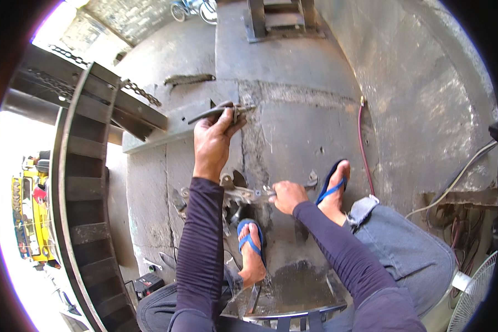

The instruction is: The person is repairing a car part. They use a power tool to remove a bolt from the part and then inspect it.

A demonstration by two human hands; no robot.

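My left hand [211, 148] is raised over the concrete floor, its fingers closed around a dark, elongated metal piece [209, 112]. A narrow pointed end sticks out to the right of those fingers; the exact kind of piece cannot be made out. Lower and to the right, my right hand [289, 197] is closed at the right end of a grey metal assembly [242, 195], which lies low above or on the floor. What the right fingers grip is mostly hidden by them. A small curved metal end [312, 179] shows just beyond that hand. My left forearm hides part of the assembly.
My sandalled feet [251, 246] flank the assembly. A steel ramp [88, 166] with rungs and a chain [141, 93] stand left. A red hose [364, 144] lies right, near a fan [475, 293]. A black box [148, 284] sits lower left; a metal stand [282, 22] is far ahead.
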